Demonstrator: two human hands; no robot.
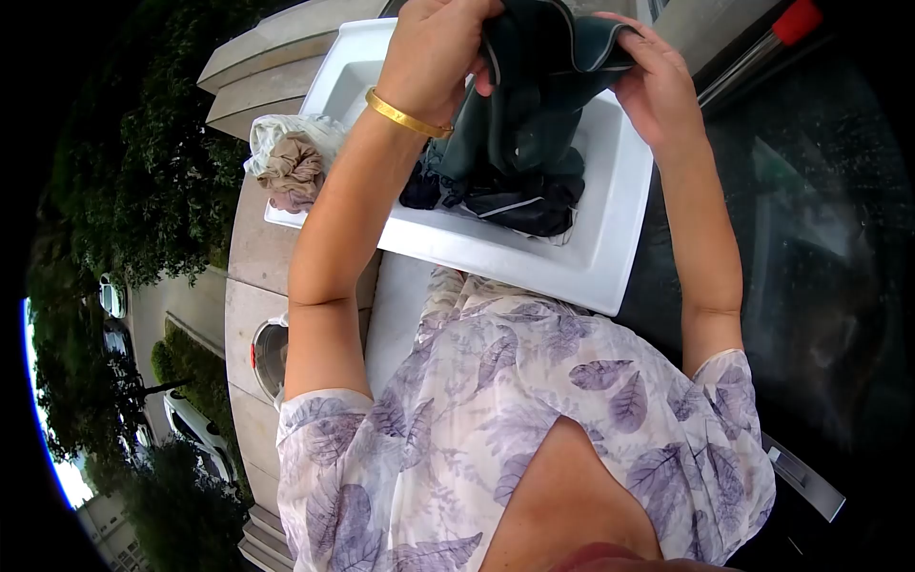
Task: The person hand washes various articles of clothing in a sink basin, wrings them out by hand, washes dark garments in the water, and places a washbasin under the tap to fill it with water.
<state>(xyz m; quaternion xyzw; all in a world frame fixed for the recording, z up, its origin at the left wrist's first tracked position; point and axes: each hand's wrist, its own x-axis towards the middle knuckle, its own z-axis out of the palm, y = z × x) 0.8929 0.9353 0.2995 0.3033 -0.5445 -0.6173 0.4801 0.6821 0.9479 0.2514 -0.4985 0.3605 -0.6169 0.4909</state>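
My left hand (pixel 437 46), below a gold bangle (pixel 408 114), grips one side of a dark green garment (pixel 529 105) with light piping along its edge. The fingers of my right hand (pixel 658 81) pinch the other side of that edge. Between my hands the cloth is spread, and its lower part hangs down into a white sink (pixel 510 257). Dark wet-looking clothes (pixel 529 205) lie in the basin under it. The top of the garment runs out of view, and some of my left fingers are hidden by the cloth.
White and beige cloths (pixel 291 162) are bunched on the sink's left corner. A metal pot-like container (pixel 272 355) stands on the stone ledge (pixel 253 315) at left. Dark glass (pixel 791 248) borders the right side, with a red-ended pole (pixel 796 21) above it. Trees and parked cars lie beyond.
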